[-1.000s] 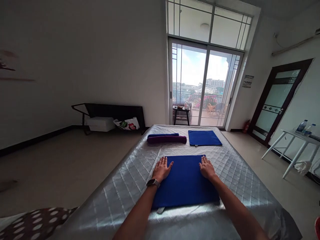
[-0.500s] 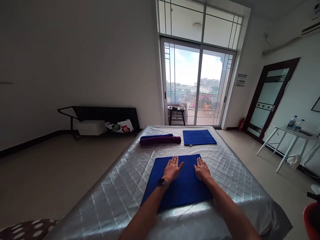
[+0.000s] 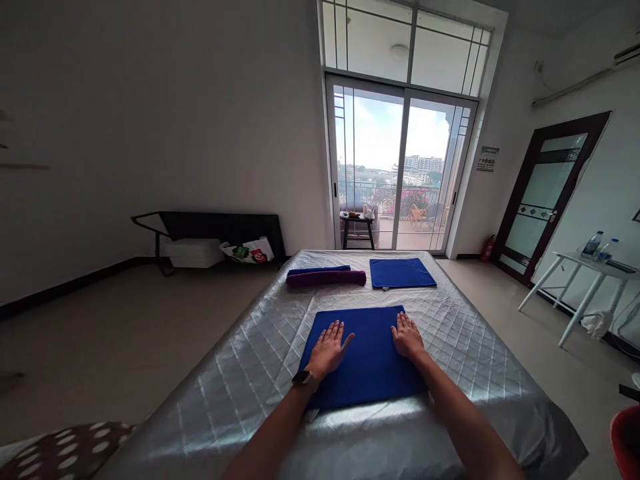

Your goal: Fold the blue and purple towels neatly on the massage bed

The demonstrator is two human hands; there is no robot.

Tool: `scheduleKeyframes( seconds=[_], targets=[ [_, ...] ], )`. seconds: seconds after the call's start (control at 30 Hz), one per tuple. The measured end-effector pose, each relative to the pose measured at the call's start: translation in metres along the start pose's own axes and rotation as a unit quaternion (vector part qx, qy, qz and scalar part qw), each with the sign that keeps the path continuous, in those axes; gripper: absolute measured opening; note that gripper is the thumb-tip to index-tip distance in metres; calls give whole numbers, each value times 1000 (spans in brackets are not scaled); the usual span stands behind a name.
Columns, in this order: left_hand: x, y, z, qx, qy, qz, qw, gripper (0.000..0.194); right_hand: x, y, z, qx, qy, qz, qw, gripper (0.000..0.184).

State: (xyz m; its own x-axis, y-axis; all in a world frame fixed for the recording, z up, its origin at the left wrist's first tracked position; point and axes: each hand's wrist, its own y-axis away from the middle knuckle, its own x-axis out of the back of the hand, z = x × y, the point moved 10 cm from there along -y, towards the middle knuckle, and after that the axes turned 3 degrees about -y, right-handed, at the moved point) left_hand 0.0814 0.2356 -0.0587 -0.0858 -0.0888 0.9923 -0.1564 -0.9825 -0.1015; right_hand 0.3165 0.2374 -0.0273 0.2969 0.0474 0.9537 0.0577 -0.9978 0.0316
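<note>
A folded blue towel (image 3: pixel 367 373) lies flat on the silver quilted cover (image 3: pixel 250 363), close to me. On its left part rests my left hand (image 3: pixel 327 347), palm down with the thumb spread away; a watch is on that wrist. Near the towel's far right corner my right hand (image 3: pixel 407 335) lies flat, fingers stretched forward. Neither hand grips anything. Farther back on the cover are a second folded blue towel (image 3: pixel 403 273) and, to its left, a rolled purple cloth (image 3: pixel 326 278) with another blue cloth (image 3: pixel 319 269) just behind it.
Beyond the covered surface, a black stool (image 3: pixel 358 230) stands by the sliding glass door (image 3: pixel 370 160). At right is a white table (image 3: pixel 595 262) with bottles. A black bench-like frame (image 3: pixel 225 227) sits along the left wall, and a red bin (image 3: pixel 626 440) at lower right.
My left hand has slid left and toward me across the towel. The right hand stays near the far right corner. The view has shifted slightly.
</note>
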Motion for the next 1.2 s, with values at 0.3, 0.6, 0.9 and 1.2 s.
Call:
scheduleKeyframes(
  seconds=[0.3,0.6,0.9,1.2],
  targets=[
    [10,36,-54,64,10,31,997,86,13,-1,-9,5,29,-21,999,64],
    [3,32,-56,62,14,65,996,83,-18,61,7,15,29,10,999,63],
    [13,28,-18,32,19,52,998,83,-11,81,-2,27,10,28,999,61],
    [4,46,152,-196,57,25,979,65,-11,82,-2,33,9,21,999,60]
  ],
)
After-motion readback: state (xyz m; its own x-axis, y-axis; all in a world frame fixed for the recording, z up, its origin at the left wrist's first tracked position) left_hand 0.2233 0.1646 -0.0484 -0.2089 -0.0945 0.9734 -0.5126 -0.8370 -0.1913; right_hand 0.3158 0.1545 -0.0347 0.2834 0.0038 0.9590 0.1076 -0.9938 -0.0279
